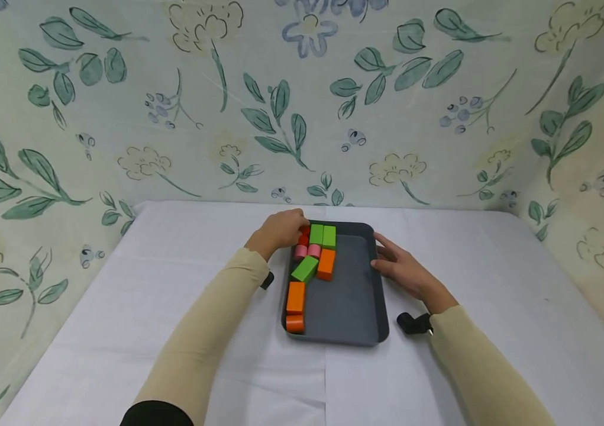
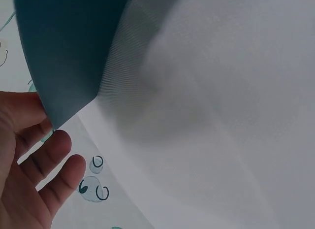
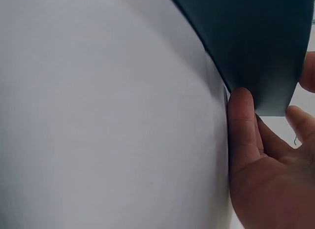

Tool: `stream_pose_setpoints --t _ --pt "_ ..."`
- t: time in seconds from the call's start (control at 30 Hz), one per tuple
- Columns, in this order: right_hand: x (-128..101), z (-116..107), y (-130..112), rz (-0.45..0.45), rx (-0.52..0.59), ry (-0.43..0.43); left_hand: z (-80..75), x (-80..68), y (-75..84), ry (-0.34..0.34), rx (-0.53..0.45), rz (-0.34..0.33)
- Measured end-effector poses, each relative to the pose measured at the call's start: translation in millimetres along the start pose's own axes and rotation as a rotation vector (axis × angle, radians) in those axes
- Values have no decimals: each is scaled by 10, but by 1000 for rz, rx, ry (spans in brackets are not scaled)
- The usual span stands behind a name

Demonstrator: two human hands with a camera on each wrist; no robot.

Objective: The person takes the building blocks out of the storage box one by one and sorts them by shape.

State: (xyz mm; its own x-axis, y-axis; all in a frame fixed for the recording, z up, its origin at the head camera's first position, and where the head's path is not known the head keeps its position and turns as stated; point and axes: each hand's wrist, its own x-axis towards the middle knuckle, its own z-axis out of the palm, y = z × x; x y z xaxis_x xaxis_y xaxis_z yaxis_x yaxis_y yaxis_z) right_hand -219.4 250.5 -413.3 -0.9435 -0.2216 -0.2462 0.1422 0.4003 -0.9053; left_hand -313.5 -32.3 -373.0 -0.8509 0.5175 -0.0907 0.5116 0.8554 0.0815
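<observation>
We see a smooth, matt dark tray (image 1: 352,284), perhaps coated metal, though the view leaves us unsure. At its left, the orange blocks (image 1: 295,297) and green blocks (image 1: 304,269) look smooth. White cloth (image 1: 200,373) lies matt and lightly creased beneath; beyond hangs floral-printed fabric (image 1: 328,160).

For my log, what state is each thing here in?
Dark grey rectangular tray, partly filled.
Two far green rectangular blocks, side by side.
Third green block, slanted.
Two pink cylindrical blocks, side by side.
Red blocks, partly hidden.
Two orange rectangular blocks, apart.
Curved orange block, in tray corner.
White tablecloth, creased.
Left hand, at red blocks, grip unclear.
Right hand, touching tray.
</observation>
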Motion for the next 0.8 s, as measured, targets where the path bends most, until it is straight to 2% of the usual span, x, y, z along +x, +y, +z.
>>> stream_pose_setpoints --t 0.27,0.47,0.8 --pt "43 -16 31 -9 -3 0 -58 12 27 -47 67 17" --pt "43 -16 42 -5 -12 1 -93 38 63 -44 149 55" --pt "39 -13 55 -13 -19 1 -91 37 70 -52 115 47"
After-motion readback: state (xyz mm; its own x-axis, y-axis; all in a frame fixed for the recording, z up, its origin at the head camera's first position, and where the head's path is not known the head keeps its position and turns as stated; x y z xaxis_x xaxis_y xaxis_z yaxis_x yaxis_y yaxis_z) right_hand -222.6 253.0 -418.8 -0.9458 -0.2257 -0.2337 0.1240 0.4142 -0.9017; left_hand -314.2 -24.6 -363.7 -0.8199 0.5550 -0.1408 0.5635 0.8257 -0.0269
